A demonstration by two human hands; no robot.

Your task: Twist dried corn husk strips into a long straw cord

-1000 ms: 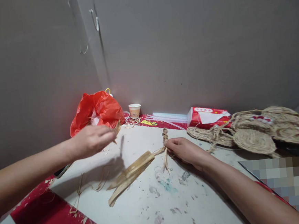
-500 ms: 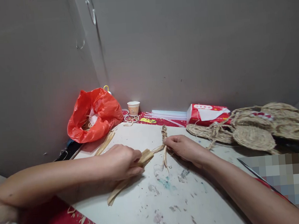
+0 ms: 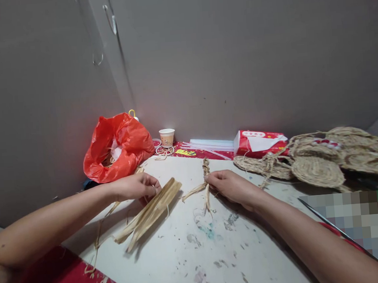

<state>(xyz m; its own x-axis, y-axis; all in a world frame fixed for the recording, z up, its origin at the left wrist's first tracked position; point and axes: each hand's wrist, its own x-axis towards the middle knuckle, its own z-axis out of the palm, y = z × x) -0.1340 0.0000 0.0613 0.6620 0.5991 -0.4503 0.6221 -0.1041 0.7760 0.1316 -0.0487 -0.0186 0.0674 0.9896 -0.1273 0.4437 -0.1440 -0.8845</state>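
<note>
A short braid of dry straw (image 3: 206,168) stands out from the fingertips of my right hand (image 3: 227,185), which pinches it at its lower end. Loose strands hang down and to the left from that point. On the left, the wide dry husk leaves (image 3: 153,209) slant across the white board, beside the fingers of my left hand (image 3: 143,188). Those fingers are curled together at the upper left edge of the leaves; what they hold, if anything, is hidden. Thin strips trail below my left wrist.
A red plastic bag (image 3: 120,142) with scraps inside stands at the back left. Behind the white board (image 3: 227,252) are a paper cup (image 3: 167,138), pale sticks (image 3: 209,145) and a tissue pack (image 3: 261,142). Coiled woven straw pieces (image 3: 318,171) lie at the right. Scraps litter the red cloth (image 3: 62,278).
My left hand has moved left and up, away from the braid. The wide leaves now lie uncovered, and a loose strand near my right hand points left. My right hand keeps its grip.
</note>
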